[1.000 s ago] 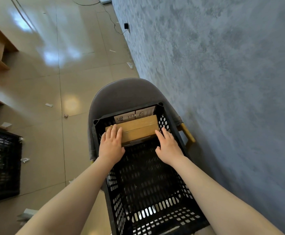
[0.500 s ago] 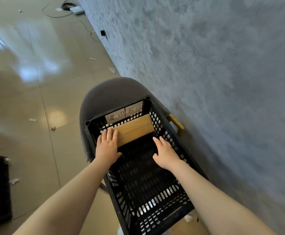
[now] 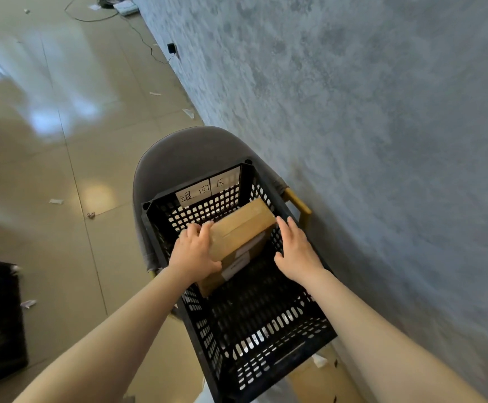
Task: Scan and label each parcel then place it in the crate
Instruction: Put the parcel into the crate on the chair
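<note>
Gripping the parcel (image 3: 241,237) (tilted inside the crate (image 3: 269,341)), left hand (image 3: 195,254); right hand (image 3: 296,251) alongside, fingers straight.

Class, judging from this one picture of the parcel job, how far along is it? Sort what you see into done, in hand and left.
Done: the cardboard parcel already carries a white label and is inside the black crate.
In hand: the left hand grips the tilted parcel's left edge; the right hand is open beside it, apparently not touching.
Left: laying it flat and letting go. No other parcel is in the crate; further parcels aren't visible.
</note>
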`<state>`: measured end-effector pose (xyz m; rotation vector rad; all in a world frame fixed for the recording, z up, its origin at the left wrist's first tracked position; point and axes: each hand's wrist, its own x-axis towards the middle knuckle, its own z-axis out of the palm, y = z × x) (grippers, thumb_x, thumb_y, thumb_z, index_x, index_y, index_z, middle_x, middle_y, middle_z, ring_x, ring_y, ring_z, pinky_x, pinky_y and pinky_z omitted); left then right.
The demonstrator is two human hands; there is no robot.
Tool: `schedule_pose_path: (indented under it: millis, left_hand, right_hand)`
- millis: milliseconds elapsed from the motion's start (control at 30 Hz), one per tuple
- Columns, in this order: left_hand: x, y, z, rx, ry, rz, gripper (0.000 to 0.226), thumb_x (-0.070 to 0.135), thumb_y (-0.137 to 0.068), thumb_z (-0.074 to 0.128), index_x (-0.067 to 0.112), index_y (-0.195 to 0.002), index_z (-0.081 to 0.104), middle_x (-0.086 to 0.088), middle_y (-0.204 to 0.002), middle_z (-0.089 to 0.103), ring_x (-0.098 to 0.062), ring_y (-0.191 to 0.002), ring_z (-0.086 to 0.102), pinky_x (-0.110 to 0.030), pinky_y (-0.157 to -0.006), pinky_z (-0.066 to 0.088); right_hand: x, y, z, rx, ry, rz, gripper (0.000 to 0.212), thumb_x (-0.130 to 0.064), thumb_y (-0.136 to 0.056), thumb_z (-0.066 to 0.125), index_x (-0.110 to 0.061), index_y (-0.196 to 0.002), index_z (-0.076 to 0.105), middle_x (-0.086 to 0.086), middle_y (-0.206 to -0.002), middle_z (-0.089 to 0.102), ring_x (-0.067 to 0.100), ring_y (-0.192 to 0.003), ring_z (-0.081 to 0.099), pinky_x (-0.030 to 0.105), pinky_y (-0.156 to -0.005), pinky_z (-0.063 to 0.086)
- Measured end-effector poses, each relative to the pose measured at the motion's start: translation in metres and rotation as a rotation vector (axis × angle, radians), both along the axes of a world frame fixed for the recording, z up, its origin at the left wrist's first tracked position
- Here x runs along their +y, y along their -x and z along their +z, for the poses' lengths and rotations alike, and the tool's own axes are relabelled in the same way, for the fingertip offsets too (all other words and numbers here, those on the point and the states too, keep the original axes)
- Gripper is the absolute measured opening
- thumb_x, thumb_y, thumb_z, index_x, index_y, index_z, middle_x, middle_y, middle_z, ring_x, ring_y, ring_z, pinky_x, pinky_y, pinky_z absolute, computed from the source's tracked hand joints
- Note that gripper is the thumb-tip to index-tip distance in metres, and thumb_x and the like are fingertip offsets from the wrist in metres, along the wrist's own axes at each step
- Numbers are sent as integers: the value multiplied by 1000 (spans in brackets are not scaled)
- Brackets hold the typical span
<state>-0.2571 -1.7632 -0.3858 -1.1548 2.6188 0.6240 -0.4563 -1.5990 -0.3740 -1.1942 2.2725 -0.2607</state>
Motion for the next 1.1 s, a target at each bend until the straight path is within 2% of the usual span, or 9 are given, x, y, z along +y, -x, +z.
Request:
schedule_pose_path:
  millis: [133, 233, 300, 433, 600, 733, 867, 967, 1100]
  left_hand:
    - [57, -14, 1, -59, -86, -142, 114, 53, -68, 76, 25, -154, 7, -4, -142, 28, -25, -130, 33, -37, -111, 37]
    - [100, -24, -4, -73, -124, -224, 116, 56, -68, 76, 22, -155, 6, -3, -143, 25, -24, -130, 31, -36, -111, 36]
    - [123, -31, -6, -69, -109, -263, 114, 57, -69, 75, 19, -155, 9, -3, -144, 25, -25, -129, 32, -35, -111, 36]
    - [160, -46, -11, -71, -95, -290, 108, 56, -72, 75, 21, -153, 13, -2, -146, 25, -24, -131, 30, -35, -113, 34]
    - [181, -52, -17, -42, -20, -253, 101, 59, -76, 71, 23, -151, 15, -1, -147, 26, -23, -133, 30, -36, -114, 28]
    - [182, -52, -24, -47, -69, -258, 99, 59, -75, 72, 23, -150, 17, 0, -149, 26, -23, -134, 31, -37, -116, 29]
    - [189, -55, -31, -46, -179, -264, 93, 60, -79, 68, 27, -150, 17, 5, -149, 35, -20, -135, 33, -37, -115, 31]
    - [193, -57, -34, -36, -194, -241, 93, 59, -82, 65, 28, -152, 12, 5, -151, 33, -20, -137, 31, -38, -116, 30]
    - [192, -52, -35, -46, -209, -224, 100, 60, -82, 65, 28, -155, 5, 3, -157, 24, -22, -143, 26, -40, -118, 29]
  right_hand:
    - [39, -3, 0, 299, -46, 399, 100, -21, -88, 61, -27, -154, -14, 12, -163, -15, 31, -151, -5, 42, -122, 5]
    - [68, -11, -2, 415, -128, 512, 109, -18, -84, 66, -27, -153, -18, 15, -163, -15, 35, -151, -6, 45, -122, 3]
    - [84, -17, 0, 422, -216, 548, 106, -19, -85, 65, -26, -154, -14, 14, -164, -7, 35, -150, -3, 46, -123, 5]
    - [114, -33, 3, 357, -307, 551, 95, -13, -86, 65, -25, -156, 2, 14, -160, 14, 34, -148, 9, 45, -121, 11]
    - [125, -46, 4, 400, -288, 516, 90, -8, -89, 59, -23, -156, 0, 16, -160, 7, 37, -149, 1, 49, -122, 3]
    - [122, -44, 6, 318, -372, 514, 92, -7, -88, 61, -25, -157, 2, 15, -162, 6, 35, -150, 0, 48, -122, 4]
    - [108, -44, 11, 155, -465, 448, 76, -11, -87, 53, -23, -154, 19, 14, -161, 13, 34, -150, 4, 45, -121, 7]
    - [107, -47, 6, 179, -404, 380, 62, -10, -90, 44, -22, -150, 30, 12, -157, 25, 32, -147, 14, 44, -121, 9]
    - [118, -56, -2, 186, -359, 261, 64, -9, -94, 40, -23, -154, 21, 11, -163, 12, 30, -151, 4, 44, -122, 4]
